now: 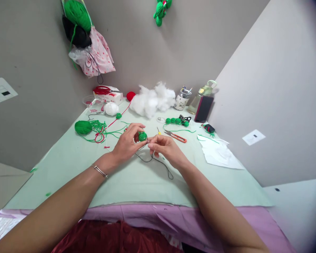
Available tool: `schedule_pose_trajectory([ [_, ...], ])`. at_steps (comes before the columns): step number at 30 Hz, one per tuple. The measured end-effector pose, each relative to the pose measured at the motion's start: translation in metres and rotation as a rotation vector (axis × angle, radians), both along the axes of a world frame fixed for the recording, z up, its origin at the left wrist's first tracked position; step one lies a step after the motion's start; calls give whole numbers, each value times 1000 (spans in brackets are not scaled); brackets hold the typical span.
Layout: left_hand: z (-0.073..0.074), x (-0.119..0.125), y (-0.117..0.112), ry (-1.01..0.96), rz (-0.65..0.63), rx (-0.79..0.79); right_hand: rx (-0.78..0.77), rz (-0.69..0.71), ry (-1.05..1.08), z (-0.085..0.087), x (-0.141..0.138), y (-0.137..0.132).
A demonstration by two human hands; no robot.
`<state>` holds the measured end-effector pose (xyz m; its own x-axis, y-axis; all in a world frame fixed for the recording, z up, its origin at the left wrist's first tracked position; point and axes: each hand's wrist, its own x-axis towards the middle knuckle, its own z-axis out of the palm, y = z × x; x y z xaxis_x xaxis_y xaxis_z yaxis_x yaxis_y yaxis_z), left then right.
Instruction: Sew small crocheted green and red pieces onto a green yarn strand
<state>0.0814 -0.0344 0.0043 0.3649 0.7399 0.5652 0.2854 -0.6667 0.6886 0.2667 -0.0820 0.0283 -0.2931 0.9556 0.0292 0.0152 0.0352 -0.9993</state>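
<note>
Between the thumb and fingers of my left hand [129, 140] is a small green crocheted ball [142, 136]. My right hand [164, 147] is close beside it, thumb and forefinger pinched together at a dark thread [147, 161] that runs by the ball. Whether a needle is in that pinch is too small to tell. The thread's loose part curls on the table below both hands. Just past my right hand lie orange-handled thread snips [177, 137] and a small yellow-handled tool [159, 133].
Green yarn [83, 127] and tangled strands lie left. White stuffing [152, 100] is heaped at the back, beside a pen jar [182, 99], a bottle [204, 93] and a leaning phone [203, 109]. Several green balls [176, 121] sit behind the snips; white paper [218, 153] lies right.
</note>
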Motion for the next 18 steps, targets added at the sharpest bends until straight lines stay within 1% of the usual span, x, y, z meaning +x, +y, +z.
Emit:
schedule_pose_trajectory([
  [4, -3, 2, -1, -48, -40, -164, -93, 148, 72, -2, -3, -1],
  [7, -1, 5, -2, -140, -130, -303, -86, 173, 92, -2, 1, 0],
  [9, 1, 6, -1, -186, -177, -380, -39, 132, 107, 0, 5, 1],
  [12, 4, 7, 0, -209, -183, -456, 24, 32, 145, 3, 10, 3],
  [15, 4, 5, 0, -192, -249, -532, 48, -40, 174, 6, 14, 5],
  [18, 2, 4, 1, -141, -318, -591, 59, -65, 191, 8, 16, 5],
])
